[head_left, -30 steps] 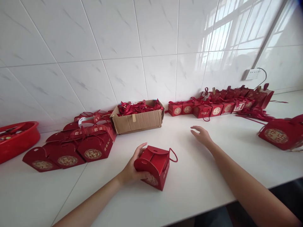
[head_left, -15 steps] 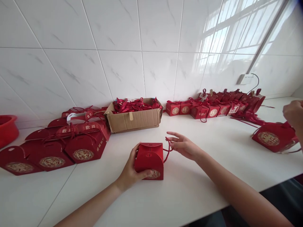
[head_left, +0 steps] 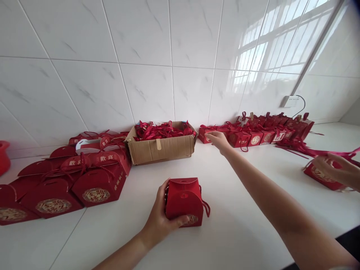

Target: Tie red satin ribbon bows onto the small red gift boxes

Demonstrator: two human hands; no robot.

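Note:
My left hand (head_left: 165,215) is wrapped round the left side of a red gift box (head_left: 184,200), its thumb across the front. The box stands on the white table with its curved top flaps folded in, and a red cord handle (head_left: 206,206) hangs loose at its right side. My right hand (head_left: 218,141) is stretched out over the table with nothing visible in it, fingers pointing left. It is just right of a cardboard box (head_left: 160,150) filled with red ribbons (head_left: 165,131), in front of the small red boxes (head_left: 255,138) along the wall.
Several large red gift boxes (head_left: 94,193) stand at the left, by a red plastic basin (head_left: 3,157). At the right, another person's hand (head_left: 334,168) is at a red ribbon (head_left: 317,152) above a red box (head_left: 323,178). A white power strip (head_left: 291,101) is on the wall.
My right hand has let go of the cord and moved up and away towards the cardboard box. The cord now hangs down. The other person's hand has come lower, with ribbon stretched out.

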